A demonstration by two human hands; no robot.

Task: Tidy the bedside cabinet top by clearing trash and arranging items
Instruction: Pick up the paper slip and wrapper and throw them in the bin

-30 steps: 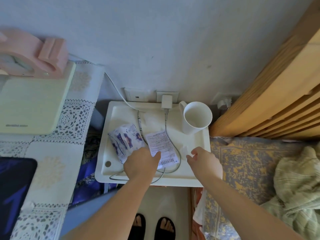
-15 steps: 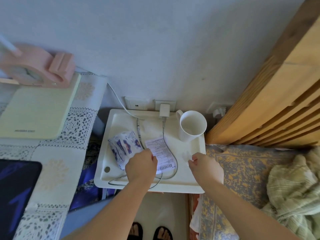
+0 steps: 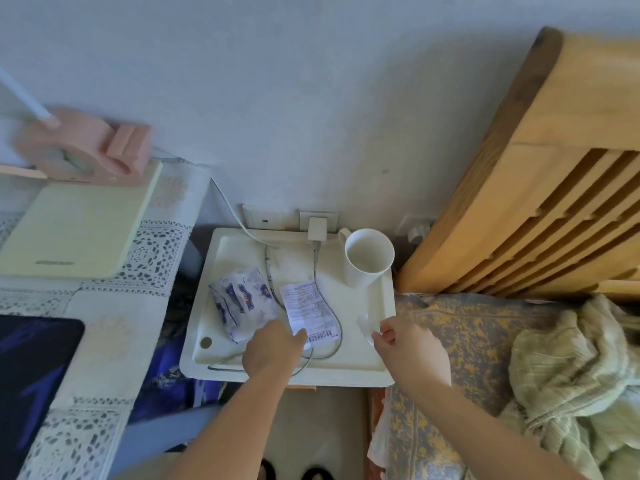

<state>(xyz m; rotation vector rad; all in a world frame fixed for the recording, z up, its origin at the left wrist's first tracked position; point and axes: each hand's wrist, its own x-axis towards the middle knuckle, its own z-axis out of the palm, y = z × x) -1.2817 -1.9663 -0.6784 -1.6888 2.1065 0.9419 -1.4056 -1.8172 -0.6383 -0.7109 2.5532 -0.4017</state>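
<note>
The white cabinet top (image 3: pixel 367 367) carries a crumpled blue-and-white wrapper (image 3: pixel 240 299), a printed paper slip (image 3: pixel 306 306), a white mug (image 3: pixel 367 259) at the back right, and grey charging cables (image 3: pixel 325 306) running from a plug (image 3: pixel 317 228). My left hand (image 3: pixel 273 346) rests on the near end of the slip, fingers curled over its lower edge. My right hand (image 3: pixel 408 348) pinches a small clear plastic scrap (image 3: pixel 365 325) just above the cabinet's right side.
A lace-covered table (image 3: pixel 104 341) on the left holds a pale green device (image 3: pixel 76 226), a pink stand (image 3: pixel 90 154) and a dark tablet (image 3: pixel 31 375). A wooden headboard (image 3: pixel 540 188) and a bed with a patterned cover (image 3: pixel 467 341) lie right. The wall is behind.
My right hand has lifted the clear scrap slightly off the cabinet. My left hand stays on the slip. The view has tilted a little.
</note>
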